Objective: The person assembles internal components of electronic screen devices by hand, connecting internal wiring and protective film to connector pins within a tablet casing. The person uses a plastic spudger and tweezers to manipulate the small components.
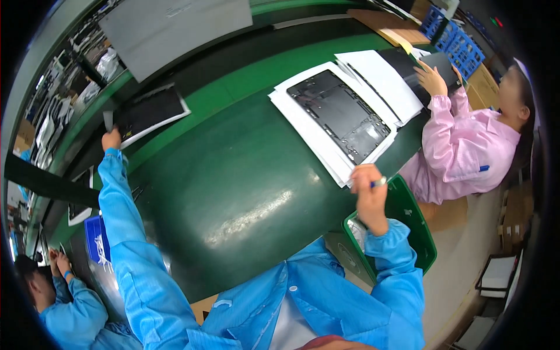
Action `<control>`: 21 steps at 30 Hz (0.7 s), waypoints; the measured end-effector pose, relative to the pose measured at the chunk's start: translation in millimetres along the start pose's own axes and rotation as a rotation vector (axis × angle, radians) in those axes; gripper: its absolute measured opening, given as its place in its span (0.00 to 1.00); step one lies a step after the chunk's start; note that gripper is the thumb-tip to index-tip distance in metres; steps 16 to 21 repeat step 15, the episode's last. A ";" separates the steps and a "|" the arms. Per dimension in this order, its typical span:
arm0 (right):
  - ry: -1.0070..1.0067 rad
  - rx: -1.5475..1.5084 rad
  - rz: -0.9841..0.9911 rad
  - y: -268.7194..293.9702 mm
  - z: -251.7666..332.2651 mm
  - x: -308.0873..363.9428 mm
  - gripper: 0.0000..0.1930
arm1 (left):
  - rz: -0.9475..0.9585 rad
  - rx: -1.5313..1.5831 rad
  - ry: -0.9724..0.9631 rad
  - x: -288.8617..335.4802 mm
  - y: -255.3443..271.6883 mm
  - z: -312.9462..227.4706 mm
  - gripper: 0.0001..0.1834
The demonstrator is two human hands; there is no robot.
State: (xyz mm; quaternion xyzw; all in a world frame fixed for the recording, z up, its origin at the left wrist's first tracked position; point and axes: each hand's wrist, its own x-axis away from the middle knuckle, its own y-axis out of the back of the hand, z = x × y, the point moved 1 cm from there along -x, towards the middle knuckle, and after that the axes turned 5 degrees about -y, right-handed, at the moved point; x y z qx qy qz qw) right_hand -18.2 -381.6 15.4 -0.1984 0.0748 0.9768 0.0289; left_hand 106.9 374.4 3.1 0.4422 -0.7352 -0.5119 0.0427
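My left hand [111,139] reaches out to the far left, closed around a small grey flat piece [108,120] that sticks up from the fingers. Right beside it lies a black panel [153,111] on a white sheet. My right hand [370,195] is raised over the rim of a green bin, fingers curled round a thin pen-like tool [378,182] with a blue part. Just beyond that hand, a black plastic casing [344,114] rests on a stack of white sheets [315,149] on the green table [233,175].
The green bin [429,236] stands at the table's right edge. A co-worker in pink [466,146] handles a dark panel [441,69] at the right; another in blue [73,315] sits lower left, near a blue tray [96,239] of white pieces. A grey board [175,32] hangs at the back.
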 end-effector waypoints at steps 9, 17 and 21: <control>0.001 0.484 -0.211 16.3 -23.3 2.3 0.19 | 0.404 0.463 -0.819 232.3 -38.2 -347.5 0.29; -0.078 0.690 -0.209 5.5 -24.7 8.5 0.25 | 0.922 0.362 -0.792 274.2 -72.8 -451.5 0.33; -0.078 0.690 -0.209 5.5 -24.7 8.5 0.25 | 0.922 0.362 -0.792 274.2 -72.8 -451.5 0.33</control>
